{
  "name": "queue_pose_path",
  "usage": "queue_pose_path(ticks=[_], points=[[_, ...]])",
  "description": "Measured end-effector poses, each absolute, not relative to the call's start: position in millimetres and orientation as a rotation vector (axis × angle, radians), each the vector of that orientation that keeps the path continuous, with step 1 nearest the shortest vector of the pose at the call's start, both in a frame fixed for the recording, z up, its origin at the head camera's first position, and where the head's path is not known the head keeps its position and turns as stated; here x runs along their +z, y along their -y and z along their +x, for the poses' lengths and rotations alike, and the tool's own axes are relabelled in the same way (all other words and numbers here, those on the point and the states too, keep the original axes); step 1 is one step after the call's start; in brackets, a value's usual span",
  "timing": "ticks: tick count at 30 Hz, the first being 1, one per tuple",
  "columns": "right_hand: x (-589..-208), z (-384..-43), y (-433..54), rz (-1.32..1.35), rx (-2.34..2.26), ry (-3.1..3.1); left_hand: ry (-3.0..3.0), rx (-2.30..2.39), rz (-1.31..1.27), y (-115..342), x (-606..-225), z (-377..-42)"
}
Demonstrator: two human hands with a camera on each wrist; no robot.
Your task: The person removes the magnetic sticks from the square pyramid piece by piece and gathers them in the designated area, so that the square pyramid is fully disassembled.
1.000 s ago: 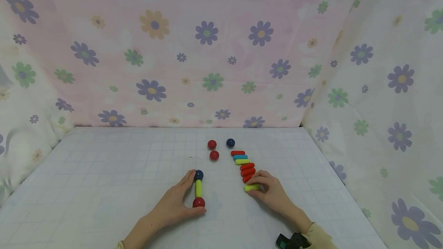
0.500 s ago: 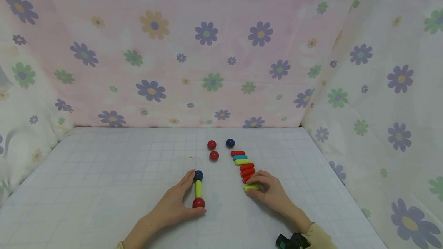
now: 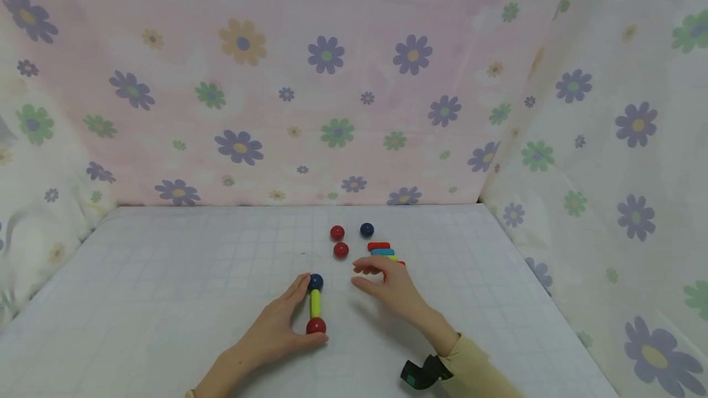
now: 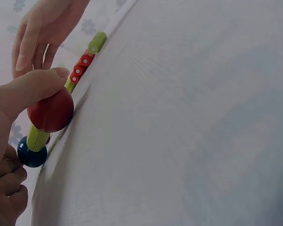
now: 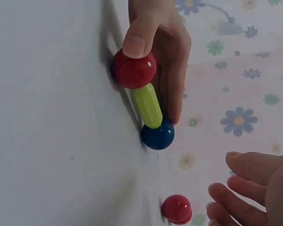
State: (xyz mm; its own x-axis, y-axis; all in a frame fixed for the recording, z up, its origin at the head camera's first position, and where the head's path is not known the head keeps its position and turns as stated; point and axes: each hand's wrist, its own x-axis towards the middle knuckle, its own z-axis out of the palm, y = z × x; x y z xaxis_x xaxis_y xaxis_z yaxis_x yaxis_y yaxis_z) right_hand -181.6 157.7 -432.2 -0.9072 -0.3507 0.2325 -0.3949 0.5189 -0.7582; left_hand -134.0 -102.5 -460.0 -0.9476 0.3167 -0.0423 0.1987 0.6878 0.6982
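Observation:
My left hand (image 3: 279, 326) pinches a short ball-and-rod piece between thumb and fingers, close over the table. Its thumb presses a red ball (image 5: 134, 68) at the near end, and its fingers touch a dark blue ball (image 5: 158, 134) at the far end. A yellow-green rod (image 5: 147, 106) joins the two balls. My right hand (image 3: 394, 290) hovers to the right of this piece, empty, thumb apart from its loosely bent fingers. Behind it, a row of rods is partly hidden in the head view. A loose yellow-green rod (image 4: 98, 42) lies at the row's near end beside red rods (image 4: 78, 69).
Two loose red balls (image 3: 340, 250) and a dark blue ball (image 3: 367, 230) sit farther back on the white table (image 3: 166, 275). Red and blue rods (image 3: 383, 252) lie just in front of them. Flower-print cloth (image 3: 276, 109) walls off the back and sides.
My right hand has let go of the yellow-green rod at the row's near end and moved left, toward the held piece. My left hand keeps its grip in place.

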Motion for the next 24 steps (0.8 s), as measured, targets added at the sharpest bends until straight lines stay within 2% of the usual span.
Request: queue_pose_path(ticks=[11, 24], points=[[-446, -188, -109, 0.691, 1.423, 2.878, -2.719, 1.147, 0.443, 104, -462, -133], [-464, -191, -112, 0.886, 1.408, 2.871, -2.678, 1.143, 0.553, 106, -461, -132]])
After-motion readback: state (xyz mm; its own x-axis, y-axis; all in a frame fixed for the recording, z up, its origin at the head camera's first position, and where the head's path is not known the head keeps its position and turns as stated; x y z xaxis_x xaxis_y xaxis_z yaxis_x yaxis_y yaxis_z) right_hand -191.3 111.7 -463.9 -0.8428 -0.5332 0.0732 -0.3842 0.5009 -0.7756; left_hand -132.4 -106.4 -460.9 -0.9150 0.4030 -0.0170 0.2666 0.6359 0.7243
